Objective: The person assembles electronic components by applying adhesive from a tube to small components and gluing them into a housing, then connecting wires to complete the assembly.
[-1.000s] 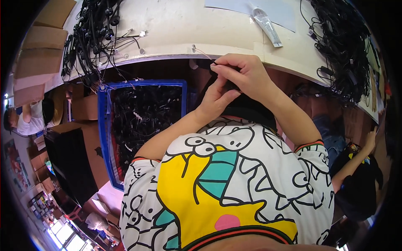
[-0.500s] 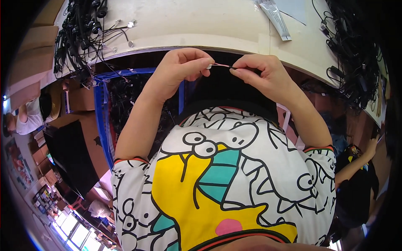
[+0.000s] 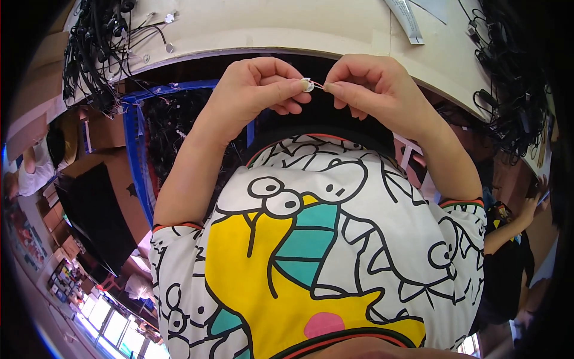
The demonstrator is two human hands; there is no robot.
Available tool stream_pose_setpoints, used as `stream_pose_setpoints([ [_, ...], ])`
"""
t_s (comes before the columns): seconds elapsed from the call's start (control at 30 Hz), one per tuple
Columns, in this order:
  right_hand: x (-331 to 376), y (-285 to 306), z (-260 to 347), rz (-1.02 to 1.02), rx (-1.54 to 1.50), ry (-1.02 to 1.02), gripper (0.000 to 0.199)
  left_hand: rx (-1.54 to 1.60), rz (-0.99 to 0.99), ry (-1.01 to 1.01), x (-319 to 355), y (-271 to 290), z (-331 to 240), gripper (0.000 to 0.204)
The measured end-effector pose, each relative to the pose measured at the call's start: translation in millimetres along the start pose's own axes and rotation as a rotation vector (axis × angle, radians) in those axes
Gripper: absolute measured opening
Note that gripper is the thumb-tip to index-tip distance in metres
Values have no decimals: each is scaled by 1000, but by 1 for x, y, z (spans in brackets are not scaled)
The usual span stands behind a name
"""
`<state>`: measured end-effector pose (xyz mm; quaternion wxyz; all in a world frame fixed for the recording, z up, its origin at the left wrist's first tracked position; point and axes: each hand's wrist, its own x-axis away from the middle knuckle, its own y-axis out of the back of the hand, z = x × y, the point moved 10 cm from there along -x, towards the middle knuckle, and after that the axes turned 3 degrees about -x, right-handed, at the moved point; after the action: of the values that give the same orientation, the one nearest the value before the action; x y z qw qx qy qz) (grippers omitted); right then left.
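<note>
My left hand point(image 3: 267, 85) pinches a small white part point(image 3: 308, 85) between thumb and forefinger, just in front of the table edge. Thin pinkish wires point(image 3: 318, 85) run from this part toward the right. My right hand point(image 3: 371, 85) grips those wires between thumb and fingertips, very close to the left fingertips. Both hands are raised over my dark lap. The exact kind of the white part is too small to tell, and its far side is hidden by my left fingers.
Bundled black cables point(image 3: 98, 51) with white connectors hang over the table's left side; more black cables point(image 3: 508, 78) lie at its right. A white tube point(image 3: 406, 21) rests on the pale tabletop point(image 3: 269, 27). A blue-framed bin point(image 3: 133, 137) stands left below. Another person's arm point(image 3: 508, 232) shows at right.
The white part has turned, so more of its face shows. My right hand has moved in closer to my left, shortening the visible wire. The whole view has shifted slightly.
</note>
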<state>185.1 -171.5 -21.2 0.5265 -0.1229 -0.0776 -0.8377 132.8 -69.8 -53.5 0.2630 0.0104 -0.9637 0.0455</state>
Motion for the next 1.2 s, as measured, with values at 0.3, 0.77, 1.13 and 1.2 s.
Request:
stream_pose_setpoints([
  [0.3, -3, -3, 2, 5, 54, -42, 15, -146, -35, -221, 1, 0, -17, 15],
  [0.77, -1, -1, 9, -58, 143, 89, 13, -253, 61, -205, 3, -9, -19, 11],
  [1.13, -2, -9, -14, 119, -132, -177, 17, 122, 170, -167, 2, -24, -11, 13],
  [1.2, -4, -8, -13, 82, -282, -131, 17, 241, 193, -152, 0, -27, -7, 14],
])
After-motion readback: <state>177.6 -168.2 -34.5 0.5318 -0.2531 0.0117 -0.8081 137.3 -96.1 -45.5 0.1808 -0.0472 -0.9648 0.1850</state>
